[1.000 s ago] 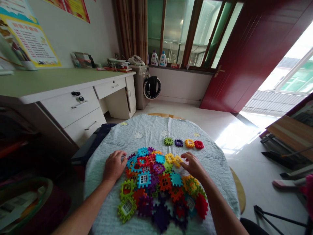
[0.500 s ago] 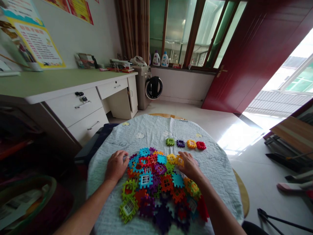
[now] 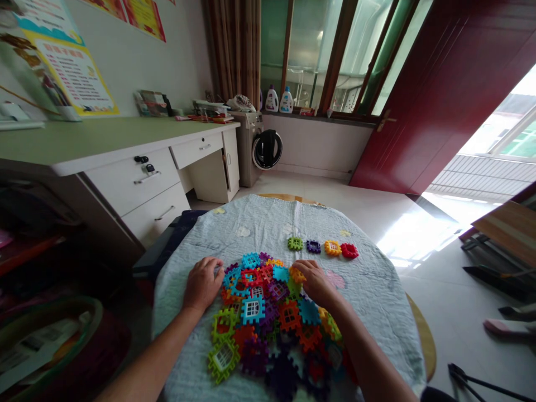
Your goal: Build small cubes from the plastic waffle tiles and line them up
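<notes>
A pile of colourful toothed plastic pieces [image 3: 288, 315] lies on the cloth-covered round table [image 3: 188, 357]. My left hand [image 3: 204, 285] rests at the pile's left edge, its fingers curled; whether anything is in them is hidden. At the pile's upper right, my right hand [image 3: 314, 281] has its fingers on a yellow piece [image 3: 297, 274]. Beyond that hand, a green piece [image 3: 295, 243], a dark purple piece [image 3: 313, 246], a yellow-orange piece [image 3: 333, 248] and a red piece [image 3: 349, 250] form a row; the last two nearly touch.
A desk with drawers [image 3: 138, 131] runs along the left wall. Behind the table stand a washing machine [image 3: 251, 148] and a red door [image 3: 427, 100]. A black tripod leg [image 3: 481, 382] is at the lower right, and a round basket [image 3: 94, 335] at the lower left.
My right hand has moved left over the pile's upper right, onto the yellow pieces there. My left hand has stayed at the pile's left edge. The whole view has shifted slightly.
</notes>
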A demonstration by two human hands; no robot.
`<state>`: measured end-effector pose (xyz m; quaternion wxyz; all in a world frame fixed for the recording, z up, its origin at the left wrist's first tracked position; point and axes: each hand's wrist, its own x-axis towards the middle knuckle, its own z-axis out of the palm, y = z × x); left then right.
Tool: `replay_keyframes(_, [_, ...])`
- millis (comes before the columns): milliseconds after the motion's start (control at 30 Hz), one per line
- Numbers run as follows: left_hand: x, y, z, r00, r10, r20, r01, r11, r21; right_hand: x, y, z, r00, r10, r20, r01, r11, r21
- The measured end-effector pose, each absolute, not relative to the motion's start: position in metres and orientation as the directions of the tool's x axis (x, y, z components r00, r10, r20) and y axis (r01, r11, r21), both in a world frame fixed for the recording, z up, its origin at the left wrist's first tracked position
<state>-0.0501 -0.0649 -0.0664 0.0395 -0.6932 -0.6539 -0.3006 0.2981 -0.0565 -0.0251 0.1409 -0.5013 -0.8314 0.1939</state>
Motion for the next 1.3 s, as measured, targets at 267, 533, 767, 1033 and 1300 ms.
replay_keyframes(267, [-0.05, -0.065, -0.067, -0.045, 0.89, 0.453, 0.921, -0.139, 0.364, 0.303, -0.047, -0.011, -0.509, 0.86, -0.042, 0.795, 0.45, -0.408])
replay_keyframes(533, [-0.048, -0.067, -0.064, -0.043, 0.892, 0.45, 0.922, -0.138, 0.362, 0.292, -0.028, -0.002, -0.56, 0.801, -0.213, 0.82, 0.498, -0.284])
replay_keyframes(767, [-0.047, -0.067, -0.063, -0.048, 0.886, 0.461, 0.922, -0.138, 0.361, 0.294, -0.025, -0.002, -0.593, 0.788, -0.164, 0.792, 0.536, -0.292])
replay_keyframes(1033, [-0.049, -0.066, -0.064, -0.038, 0.882, 0.47, 0.929, -0.142, 0.341, 0.291, -0.023, -0.005, -0.607, 0.782, -0.139, 0.78, 0.554, -0.291])
replay_keyframes(1300, [-0.053, -0.064, -0.067, -0.024, 0.885, 0.465, 0.925, -0.157, 0.347, 0.319, -0.018, 0.002, -0.453, 0.892, -0.007, 0.857, 0.433, -0.279])
